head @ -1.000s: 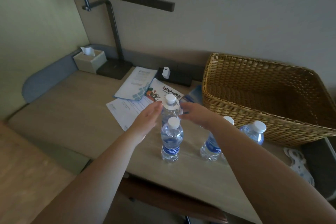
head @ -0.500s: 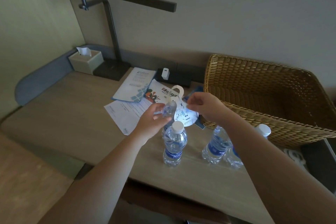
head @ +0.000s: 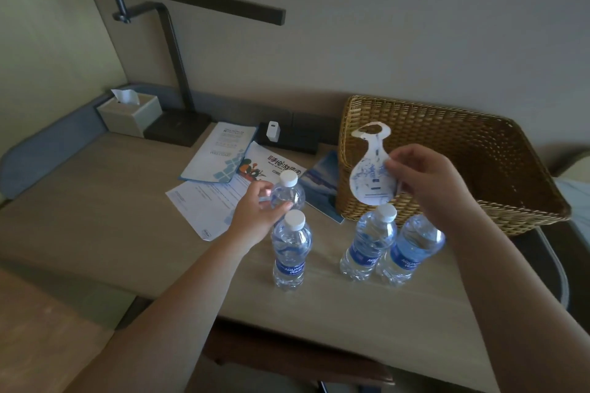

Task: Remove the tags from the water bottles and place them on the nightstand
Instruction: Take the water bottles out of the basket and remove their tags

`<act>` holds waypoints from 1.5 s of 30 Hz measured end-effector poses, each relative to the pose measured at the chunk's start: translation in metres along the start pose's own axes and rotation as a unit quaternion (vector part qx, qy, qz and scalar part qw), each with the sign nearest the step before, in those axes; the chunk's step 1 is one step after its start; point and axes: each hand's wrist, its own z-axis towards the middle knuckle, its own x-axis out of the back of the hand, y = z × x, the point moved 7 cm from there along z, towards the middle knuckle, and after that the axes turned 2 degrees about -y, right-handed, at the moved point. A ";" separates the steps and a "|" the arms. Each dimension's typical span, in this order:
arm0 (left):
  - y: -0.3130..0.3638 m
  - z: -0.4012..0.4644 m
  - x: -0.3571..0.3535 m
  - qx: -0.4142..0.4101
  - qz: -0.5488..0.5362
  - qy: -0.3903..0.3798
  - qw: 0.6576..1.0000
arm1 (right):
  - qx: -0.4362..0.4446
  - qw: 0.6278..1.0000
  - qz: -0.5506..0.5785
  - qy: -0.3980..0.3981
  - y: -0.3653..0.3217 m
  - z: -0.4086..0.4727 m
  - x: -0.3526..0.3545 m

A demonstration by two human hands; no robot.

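Note:
Several clear water bottles with white caps and blue labels stand on the beige nightstand top (head: pixel 95 220). My left hand (head: pixel 258 217) grips the rear bottle (head: pixel 287 191) by its shoulder; the bottle stands upright with its cap bare. Just in front of it stands another bottle (head: pixel 291 252). Two more bottles (head: pixel 370 242) (head: pixel 412 249) stand side by side to the right. My right hand (head: pixel 424 182) pinches a white paper tag (head: pixel 372 169) with blue print and a neck hole, held up in the air in front of the basket.
A wicker basket (head: pixel 479 163) takes up the back right. Leaflets and papers (head: pixel 220 153) lie behind the bottles. A tissue box (head: pixel 129 113), a desk lamp (head: pixel 172 41) and a black socket block with a white charger (head: pixel 273 132) line the back wall.
The tag has come off the rear bottle; my right hand has carried it up and to the right. My left hand has slid down from the bottle's neck to its shoulder.

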 end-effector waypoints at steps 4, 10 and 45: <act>-0.007 0.000 -0.001 0.004 0.004 0.013 1.000 | -0.022 0.996 0.034 0.079 0.033 -0.030 0.064; -0.015 -0.007 0.001 -0.005 -0.010 0.049 0.999 | -0.124 0.971 0.055 0.195 0.121 -0.088 0.138; -0.005 -0.083 -0.022 -0.076 0.032 0.087 0.993 | -0.267 0.869 -0.414 0.045 0.288 -0.142 0.145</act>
